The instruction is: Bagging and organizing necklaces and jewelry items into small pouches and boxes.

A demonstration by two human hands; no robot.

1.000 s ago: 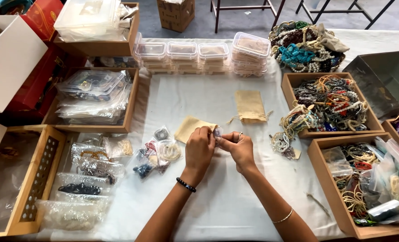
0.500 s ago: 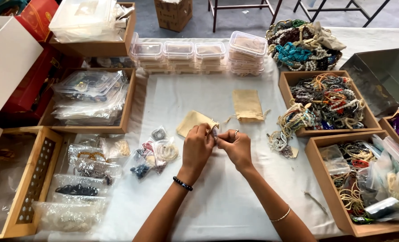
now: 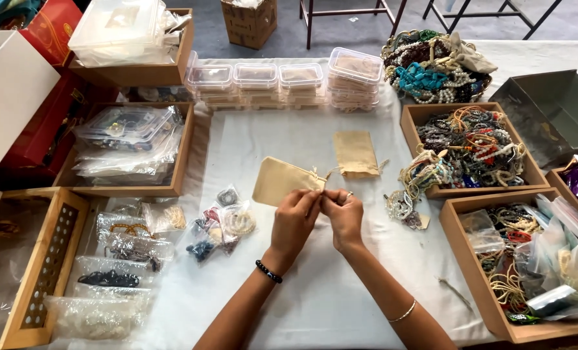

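The hands have barely shifted since a moment ago. Left hand [image 3: 293, 217] and right hand [image 3: 343, 214] meet, fingertips pinched on the drawstring mouth of a tan cloth pouch [image 3: 282, 181] lying on the white table cloth [image 3: 315, 298], seemingly to work its opening; a second pouch [image 3: 356, 153] lies just beyond.

Single head-worn view, looking steeply down and forward over the white-covered table [image 3: 315, 304] from just above the person's forearms, both hands at frame centre, wooden trays [image 3: 470, 194] reaching the side edges, floor and table legs beyond along the top; no second view shares the scene.
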